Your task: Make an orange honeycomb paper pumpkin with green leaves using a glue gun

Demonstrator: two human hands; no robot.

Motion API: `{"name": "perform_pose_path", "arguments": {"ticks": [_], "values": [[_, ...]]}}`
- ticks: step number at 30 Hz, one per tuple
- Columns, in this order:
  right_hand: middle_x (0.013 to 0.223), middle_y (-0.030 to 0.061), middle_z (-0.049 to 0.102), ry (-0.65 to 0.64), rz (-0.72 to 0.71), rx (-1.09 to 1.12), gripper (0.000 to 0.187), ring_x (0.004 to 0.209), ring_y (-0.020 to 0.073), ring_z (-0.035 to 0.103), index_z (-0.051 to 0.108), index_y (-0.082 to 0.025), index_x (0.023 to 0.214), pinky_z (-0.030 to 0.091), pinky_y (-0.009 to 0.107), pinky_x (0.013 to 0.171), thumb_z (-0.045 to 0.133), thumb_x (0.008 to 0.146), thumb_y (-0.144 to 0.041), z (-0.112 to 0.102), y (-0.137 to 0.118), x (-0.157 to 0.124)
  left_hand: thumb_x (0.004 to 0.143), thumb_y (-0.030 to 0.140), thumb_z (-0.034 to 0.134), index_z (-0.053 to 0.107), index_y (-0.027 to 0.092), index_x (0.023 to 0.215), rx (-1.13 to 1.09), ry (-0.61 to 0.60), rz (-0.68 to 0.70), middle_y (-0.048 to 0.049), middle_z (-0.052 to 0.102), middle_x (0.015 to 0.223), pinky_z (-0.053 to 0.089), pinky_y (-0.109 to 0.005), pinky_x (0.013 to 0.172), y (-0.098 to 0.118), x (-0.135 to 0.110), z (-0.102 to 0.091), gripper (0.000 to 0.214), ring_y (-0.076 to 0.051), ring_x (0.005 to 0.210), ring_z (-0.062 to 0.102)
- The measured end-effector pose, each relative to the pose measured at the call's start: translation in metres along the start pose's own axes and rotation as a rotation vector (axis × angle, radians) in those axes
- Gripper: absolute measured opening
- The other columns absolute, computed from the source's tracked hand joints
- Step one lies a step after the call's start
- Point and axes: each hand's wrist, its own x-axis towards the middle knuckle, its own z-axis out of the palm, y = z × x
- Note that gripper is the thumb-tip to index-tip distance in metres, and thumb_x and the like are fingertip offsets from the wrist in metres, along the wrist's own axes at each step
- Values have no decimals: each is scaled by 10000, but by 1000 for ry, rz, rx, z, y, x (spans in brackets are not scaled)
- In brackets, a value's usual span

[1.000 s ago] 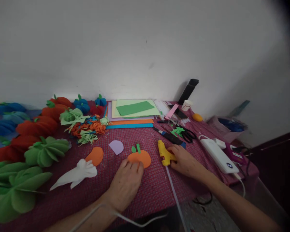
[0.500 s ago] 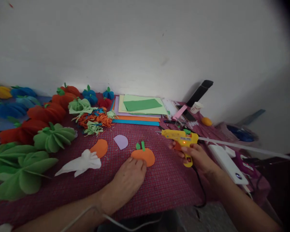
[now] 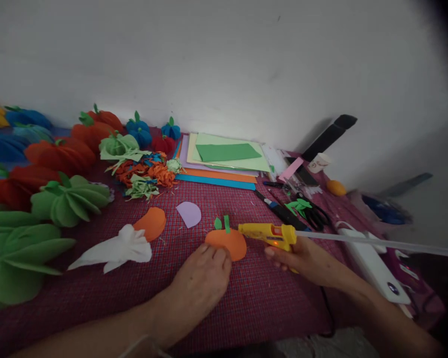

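Note:
An orange pumpkin cutout (image 3: 236, 243) lies flat on the checked cloth, with a green stem strip (image 3: 227, 223) at its top edge. A small green leaf (image 3: 218, 223) is beside the stem. My left hand (image 3: 205, 276) presses the cutout's lower left, fingers together and bent, tips partly hidden. In my right hand (image 3: 302, 261) is a yellow hot glue gun (image 3: 269, 233), its orange light glowing and a long clear glue stick (image 3: 377, 242) sticking out behind. The nozzle is close to the base of the stem; whether it touches I cannot tell.
Felt pumpkins (image 3: 74, 199) crowd the left, near shredded scraps (image 3: 149, 174) and a white tissue (image 3: 127, 248). Coloured sheets (image 3: 227, 166) lie at the back. A utility knife (image 3: 280, 210), scissors (image 3: 315, 214) and a white power bank (image 3: 375, 268) are on the right.
My right hand has brought the glue gun left, its nozzle now by the pumpkin's stem. The knife and scissors behind it have come into view. My left hand stays on the cutout.

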Motion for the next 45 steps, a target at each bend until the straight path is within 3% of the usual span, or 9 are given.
{"name": "perform_pose_path", "arguments": {"ticks": [19,31,39,45], "values": [[743,7,564,-68,3,-97,471,513,94,405,498,-223,1221,377,210,463,491,830,-486,4,2,11,763,45,459,572,104,900,-3,39,13,-67,603,831,499,-340,714,1,1,3,187,-186,752,572],[695,0,517,-71,42,-142,474,513,92,403,523,-188,1156,381,210,460,491,817,-517,5,-1,10,760,39,451,578,102,907,-13,46,13,-74,613,852,499,-342,702,0,1,5,204,-196,764,579],[585,-41,435,-21,76,-42,437,473,79,371,562,-164,1072,352,190,426,532,789,-495,5,-3,10,771,48,454,573,100,927,-10,37,11,-79,615,864,499,-345,712,0,1,5,203,-190,767,579],[625,-28,474,-32,86,-63,457,482,83,402,529,-181,1138,371,193,433,524,799,-487,0,-5,6,772,43,444,562,100,943,-9,27,9,-85,611,879,498,-357,730,0,-1,3,215,-199,793,580]]}}
